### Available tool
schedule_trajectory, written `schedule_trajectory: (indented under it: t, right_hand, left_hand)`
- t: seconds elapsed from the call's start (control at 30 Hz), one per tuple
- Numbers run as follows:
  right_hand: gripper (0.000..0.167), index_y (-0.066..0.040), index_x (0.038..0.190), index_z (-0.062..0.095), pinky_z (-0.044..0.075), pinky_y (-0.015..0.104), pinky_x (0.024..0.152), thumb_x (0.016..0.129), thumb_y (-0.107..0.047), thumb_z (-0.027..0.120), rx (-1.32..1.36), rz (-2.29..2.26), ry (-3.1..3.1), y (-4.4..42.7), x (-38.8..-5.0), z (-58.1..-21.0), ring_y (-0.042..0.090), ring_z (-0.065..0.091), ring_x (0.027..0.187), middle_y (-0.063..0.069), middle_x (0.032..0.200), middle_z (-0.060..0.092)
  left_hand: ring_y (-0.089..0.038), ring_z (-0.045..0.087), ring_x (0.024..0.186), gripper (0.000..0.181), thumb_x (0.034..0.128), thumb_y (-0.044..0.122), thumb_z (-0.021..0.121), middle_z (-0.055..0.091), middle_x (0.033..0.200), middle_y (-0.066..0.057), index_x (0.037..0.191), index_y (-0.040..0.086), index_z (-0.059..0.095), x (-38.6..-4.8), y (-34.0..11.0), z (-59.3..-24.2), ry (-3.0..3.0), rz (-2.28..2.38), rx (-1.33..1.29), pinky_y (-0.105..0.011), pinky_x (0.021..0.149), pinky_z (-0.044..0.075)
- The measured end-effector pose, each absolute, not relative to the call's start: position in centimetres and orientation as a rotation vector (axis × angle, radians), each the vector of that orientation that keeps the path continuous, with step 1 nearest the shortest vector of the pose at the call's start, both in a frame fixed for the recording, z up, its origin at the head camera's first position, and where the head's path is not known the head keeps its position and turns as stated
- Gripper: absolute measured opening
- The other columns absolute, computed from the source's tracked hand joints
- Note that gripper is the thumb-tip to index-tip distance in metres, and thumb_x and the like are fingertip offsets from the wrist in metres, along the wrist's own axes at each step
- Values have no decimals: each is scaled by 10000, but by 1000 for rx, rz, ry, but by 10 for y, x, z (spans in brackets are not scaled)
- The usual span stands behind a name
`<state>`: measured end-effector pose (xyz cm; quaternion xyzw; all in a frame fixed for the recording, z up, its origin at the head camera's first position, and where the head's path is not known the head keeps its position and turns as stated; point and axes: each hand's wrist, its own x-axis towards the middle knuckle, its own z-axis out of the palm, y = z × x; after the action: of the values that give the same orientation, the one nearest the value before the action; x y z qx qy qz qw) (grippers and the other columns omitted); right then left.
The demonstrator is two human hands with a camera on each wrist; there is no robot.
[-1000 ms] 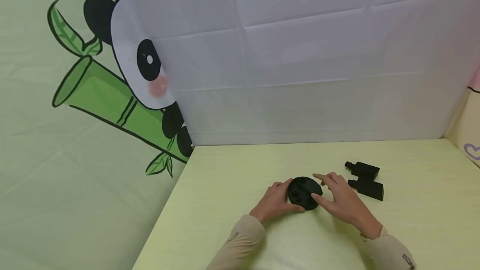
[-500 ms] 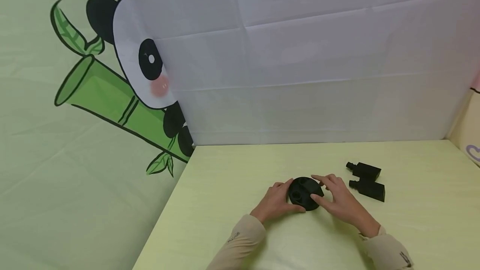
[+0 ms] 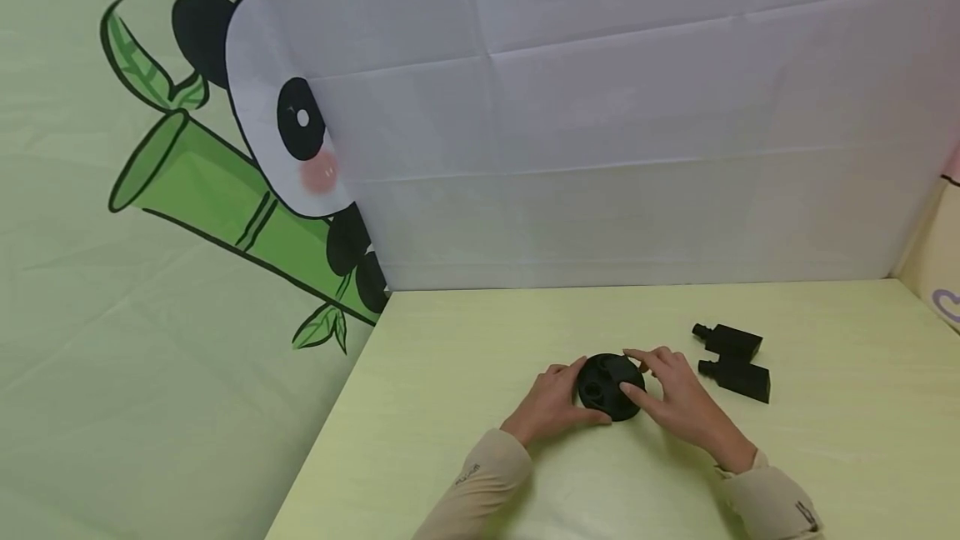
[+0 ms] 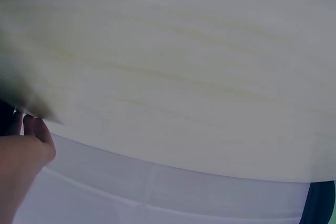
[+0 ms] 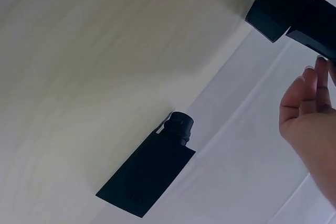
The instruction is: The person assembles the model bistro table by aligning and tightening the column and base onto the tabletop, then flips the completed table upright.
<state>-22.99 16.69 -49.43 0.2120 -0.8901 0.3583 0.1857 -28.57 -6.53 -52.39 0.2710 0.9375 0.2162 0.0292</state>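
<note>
One left hand (image 3: pixel 551 402) grasping a round black base (image 3: pixel 611 409), fingers along left rim, thumb at near edge. Right hand (image 3: pixel 678 400): pinching a black block (image 5: pixel 316 29) at base's right side, index finger and thumb; fully seated or not, can't tell. Round hole (image 3: pixel 593 391) in base top, left of block. Base on pale yellow desk (image 3: pixel 480 340), between both hands. Beige sleeves (image 3: pixel 491 469) at wrists. Off to the right, near right hand: two black necked pieces (image 3: pixel 738 377), lying close together, necks leftward. Farther out: white backdrop (image 3: pixel 600 140) behind desk, green cloth (image 3: pixel 112 357) at left, panda print (image 3: pixel 262 107) and bamboo print (image 3: pixel 217 186).
</note>
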Motion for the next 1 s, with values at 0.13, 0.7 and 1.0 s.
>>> schedule_trajectory:
  t: [0.13, 0.7, 1.0]
  right_hand:
    - [387, -19, 1267, 672, 404, 400, 715, 943, -204, 774, 565, 963, -2493, 166, -231, -495, 213, 466, 891, 57, 1012, 580]
    - [396, -12, 1205, 690, 402, 447, 716, 914, -260, 795, 443, 858, -2507, 164, -231, -495, 255, 508, 877, 70, 956, 590]
    - [386, -26, 1158, 697, 403, 544, 774, 922, -319, 782, 357, 845, -2524, 163, -229, -494, 318, 518, 890, 77, 932, 585]
  left_hand:
    - [-254, 507, 1342, 996, 819, 615, 817, 595, 1442, -63, 1591, 126, 421, -286, -65, -524, 2893, 668, 840, -412, 1070, 443]
    - [-249, 506, 1336, 987, 820, 610, 819, 598, 1440, -53, 1587, 128, 428, -286, -65, -524, 2888, 677, 847, -407, 1069, 439]
    - [-254, 509, 1334, 991, 815, 612, 822, 603, 1435, -55, 1583, 123, 432, -285, -65, -522, 2896, 677, 850, -408, 1066, 440]
